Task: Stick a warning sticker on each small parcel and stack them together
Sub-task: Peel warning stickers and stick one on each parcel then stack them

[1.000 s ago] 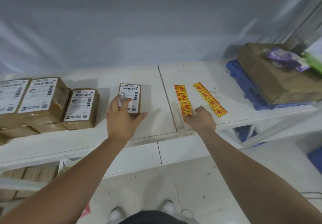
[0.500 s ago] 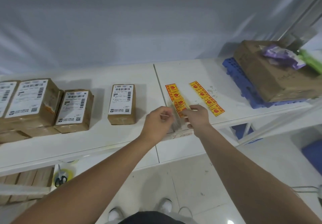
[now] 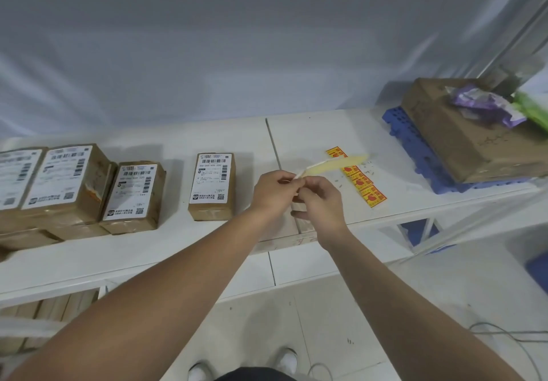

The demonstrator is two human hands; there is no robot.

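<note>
- At far left, the stacked small parcels [image 3: 59, 179] and the neighbouring parcel [image 3: 133, 193] touching them show only white shipping labels. No warning sticker is visible on their tops.
- The lone parcel [image 3: 212, 182] lies apart on the white table [image 3: 311, 131], also without a sticker. It is probably next.
- The left hand [image 3: 272, 193] and right hand [image 3: 321, 202] both pinch the near end of a lifted sticker strip [image 3: 335, 164], held above the table with its pale backing showing; a peel seems under way.
- A second strip [image 3: 363, 185] lies flat on the table to the right.
- Nearly all the sticking and the final stacking appear still to do.

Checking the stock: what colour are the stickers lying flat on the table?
Yellow with red print: the flat paper sticker strip shows best in head view.
</note>
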